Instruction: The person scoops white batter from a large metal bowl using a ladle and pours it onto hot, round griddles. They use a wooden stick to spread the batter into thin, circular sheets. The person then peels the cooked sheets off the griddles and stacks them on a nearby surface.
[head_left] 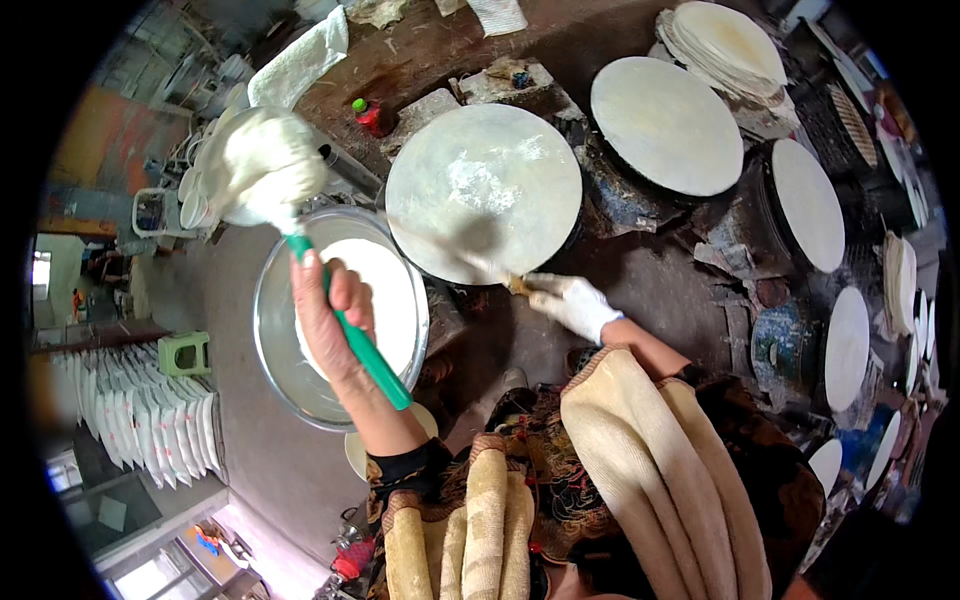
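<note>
Left hand: the bare left hand (335, 315) is wrapped round the green handle (375, 365) of a ladle, fingers curled in; the handle slants across it, its butt poking out below and to the right.
Left forearm: rises from a dark patterned sleeve (410, 470), angled up and slightly left, passing over the near side of the bowl.
Ladle: the scoop (265, 165), heaped with thick white batter, is held up beyond the far left edge of the steel bowl (262, 320).
Bowl: more white batter (388, 285) lies inside, partly hidden by the left hand and wrist.
Right hand: the right hand (575, 305), in a white glove, grips the butt of a thin scraper (515, 284) between its fingers.
Right forearm: reaches up and left from the lower right, bare above the glove cuff.
Scraper: its blurred blade points up and left over the near edge of the round griddle (430, 185); whether it touches, I cannot tell.
Griddle: right of the bowl, dusted with white patches.
</note>
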